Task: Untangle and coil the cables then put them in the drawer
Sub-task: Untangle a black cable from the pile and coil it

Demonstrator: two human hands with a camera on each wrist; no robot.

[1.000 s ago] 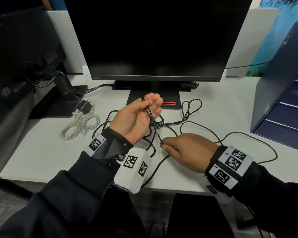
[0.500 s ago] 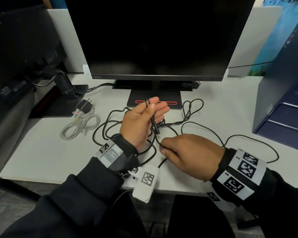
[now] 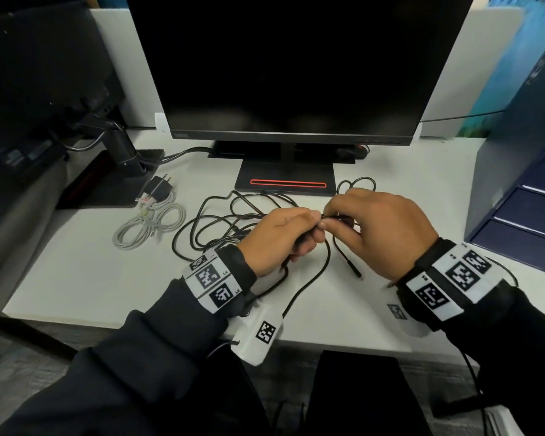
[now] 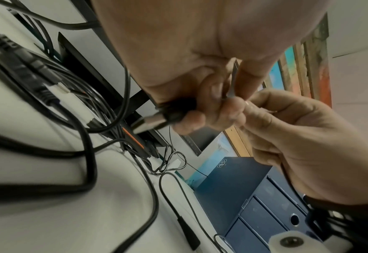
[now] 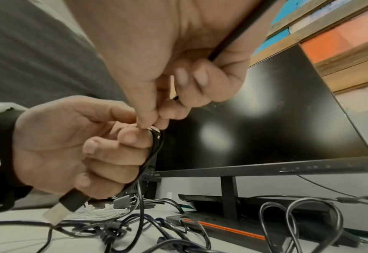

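White matte desk [image 3: 76,278] — both hands' fingers [image 5: 133,137] pinch thin, glossy black cable [image 3: 309,278].

A dark monitor [image 3: 296,67] on the white desk [image 3: 76,272], second monitor [image 3: 38,73] to its left.

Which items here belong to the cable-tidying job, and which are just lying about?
Job:
- black cable, held by left hand and right hand
- black cable tangle
- white cable bundle
- blue drawer unit

Lying about:
- monitor
- monitor arm base
- desk
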